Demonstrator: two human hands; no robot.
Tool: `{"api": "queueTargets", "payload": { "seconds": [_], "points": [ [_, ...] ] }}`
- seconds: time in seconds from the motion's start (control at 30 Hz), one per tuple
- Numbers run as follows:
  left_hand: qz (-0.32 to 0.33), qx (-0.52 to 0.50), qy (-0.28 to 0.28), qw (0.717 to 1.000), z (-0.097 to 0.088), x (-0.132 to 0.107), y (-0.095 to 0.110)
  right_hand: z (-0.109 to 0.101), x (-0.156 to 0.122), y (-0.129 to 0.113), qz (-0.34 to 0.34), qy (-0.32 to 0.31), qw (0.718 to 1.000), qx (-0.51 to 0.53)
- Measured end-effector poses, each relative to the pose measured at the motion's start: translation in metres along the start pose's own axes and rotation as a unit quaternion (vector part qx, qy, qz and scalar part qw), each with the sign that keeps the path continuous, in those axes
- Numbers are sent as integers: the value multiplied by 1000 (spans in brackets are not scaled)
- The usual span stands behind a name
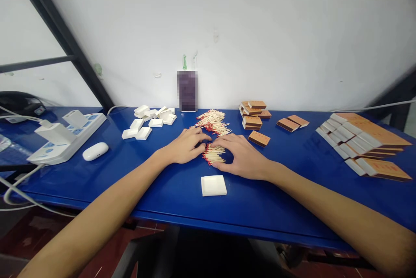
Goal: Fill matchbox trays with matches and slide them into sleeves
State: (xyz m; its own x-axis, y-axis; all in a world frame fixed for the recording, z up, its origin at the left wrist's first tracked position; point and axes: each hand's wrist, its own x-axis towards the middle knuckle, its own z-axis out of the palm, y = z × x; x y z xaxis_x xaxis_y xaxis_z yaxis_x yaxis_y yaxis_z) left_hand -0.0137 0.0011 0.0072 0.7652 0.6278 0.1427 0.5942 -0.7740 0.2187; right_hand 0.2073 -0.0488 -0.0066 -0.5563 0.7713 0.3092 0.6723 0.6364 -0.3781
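Note:
Near the middle of the table, my left hand rests with its fingers apart and thumb and fingertips against the red heads of a small bunch of matches. From the other side my right hand spans this bunch, fingers along its far edge and thumb at its near edge. Just beyond both hands lies a larger loose heap of matches. A white matchbox tray sits in front of the hands, close to the table's front edge; its inside looks bare.
White matchbox trays lie scattered at back left. Orange matchboxes stand in a small pile at back right, and a large stack of matchboxes fills the far right. A power strip with cables and a white earbud case occupy the left.

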Motion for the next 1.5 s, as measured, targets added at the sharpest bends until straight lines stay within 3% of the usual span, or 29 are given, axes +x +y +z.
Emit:
{"api": "queueTargets", "payload": {
  "seconds": [0.2,0.47,1.27,1.5],
  "points": [
    [4,-20,-19,1000,-9,-3,9,4,2,4,0,27,1000,3],
    [16,-11,-11,1000,-7,-3,7,7,2,8,-3,48,999,0],
    [43,-18,18,999,1,3,6,3,1,9,-25,37,999,17],
    [50,-54,2,997,-8,-2,8,3,2,10,-44,41,998,24]
  ]
}}
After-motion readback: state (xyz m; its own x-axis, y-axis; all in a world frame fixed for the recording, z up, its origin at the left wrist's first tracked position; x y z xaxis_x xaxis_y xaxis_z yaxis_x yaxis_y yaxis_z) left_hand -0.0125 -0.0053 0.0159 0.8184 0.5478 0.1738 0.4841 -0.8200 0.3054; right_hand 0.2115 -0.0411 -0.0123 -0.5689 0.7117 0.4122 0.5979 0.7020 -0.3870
